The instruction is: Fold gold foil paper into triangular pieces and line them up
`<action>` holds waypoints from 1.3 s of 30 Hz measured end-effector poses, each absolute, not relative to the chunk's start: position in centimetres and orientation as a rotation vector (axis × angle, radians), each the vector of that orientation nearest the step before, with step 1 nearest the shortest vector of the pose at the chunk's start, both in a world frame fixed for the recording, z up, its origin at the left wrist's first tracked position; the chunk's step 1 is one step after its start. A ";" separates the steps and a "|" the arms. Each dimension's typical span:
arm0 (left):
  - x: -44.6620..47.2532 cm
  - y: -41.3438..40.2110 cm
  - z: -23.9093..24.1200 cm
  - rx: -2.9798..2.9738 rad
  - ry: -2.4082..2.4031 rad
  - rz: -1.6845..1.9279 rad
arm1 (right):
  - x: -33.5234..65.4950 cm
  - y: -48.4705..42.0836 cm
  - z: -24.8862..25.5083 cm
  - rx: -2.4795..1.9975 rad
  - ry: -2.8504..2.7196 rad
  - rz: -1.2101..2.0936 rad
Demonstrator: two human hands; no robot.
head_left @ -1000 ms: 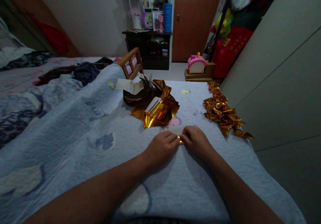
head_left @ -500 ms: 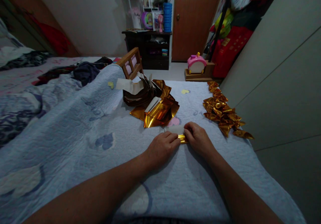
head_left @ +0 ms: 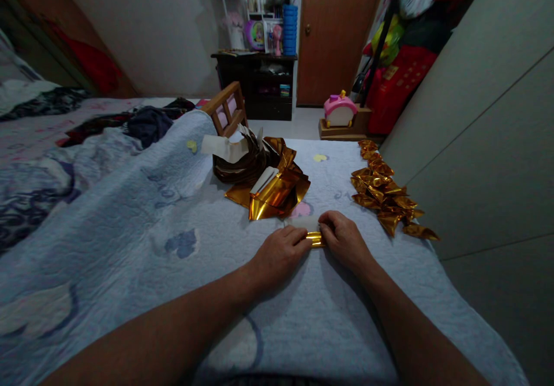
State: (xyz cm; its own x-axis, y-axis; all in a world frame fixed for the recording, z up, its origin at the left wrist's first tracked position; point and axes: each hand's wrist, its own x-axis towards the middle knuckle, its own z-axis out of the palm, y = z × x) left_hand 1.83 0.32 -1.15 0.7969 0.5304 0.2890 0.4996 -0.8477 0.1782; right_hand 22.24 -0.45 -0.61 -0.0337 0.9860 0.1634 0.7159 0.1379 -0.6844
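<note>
A sheet of gold foil paper [head_left: 315,239] lies on the bed between my hands, its near part rolled or folded into a narrow shiny strip and its pale backing showing behind. My left hand [head_left: 283,253] grips the left end, fingers bent over it. At the other end my right hand [head_left: 344,237] pinches the paper between thumb and fingers. Just beyond them sits a loose heap of gold foil sheets [head_left: 277,193], with a thick dark stack of paper [head_left: 238,167] behind it. Folded gold foil pieces [head_left: 383,193] lie in a pile to the right.
A pale blue quilt [head_left: 173,293] covers the bed. Dark clothes [head_left: 149,125] and bedding lie on the left. A wooden bed rail [head_left: 225,109] stands behind the paper stack. A tall pale cabinet [head_left: 489,143] borders the right side. Farther back is a pink toy [head_left: 340,111].
Almost nothing differs. Both hands keep their hold on the foil paper, with only a tiny shift of the fingers and the view.
</note>
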 end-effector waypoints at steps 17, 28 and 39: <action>1.9 0.2 -1.1 2.858 0.861 0.563 | 22.2 -0.8 -0.1 -1.582 -2.007 0.568; 1.9 0.3 -1.2 2.856 0.852 0.563 | 22.3 -0.7 -0.2 -1.568 -2.024 0.550; 1.8 0.4 -1.5 2.848 0.854 0.573 | 22.3 -0.6 -0.2 -1.558 -2.059 0.541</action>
State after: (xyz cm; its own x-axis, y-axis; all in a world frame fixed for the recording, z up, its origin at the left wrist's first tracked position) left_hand 1.84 0.38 -1.51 0.7702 0.5502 0.3226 0.5071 -0.8350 0.2134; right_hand 22.27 -0.64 -0.25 -0.2214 0.9636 0.1499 0.7656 0.2669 -0.5853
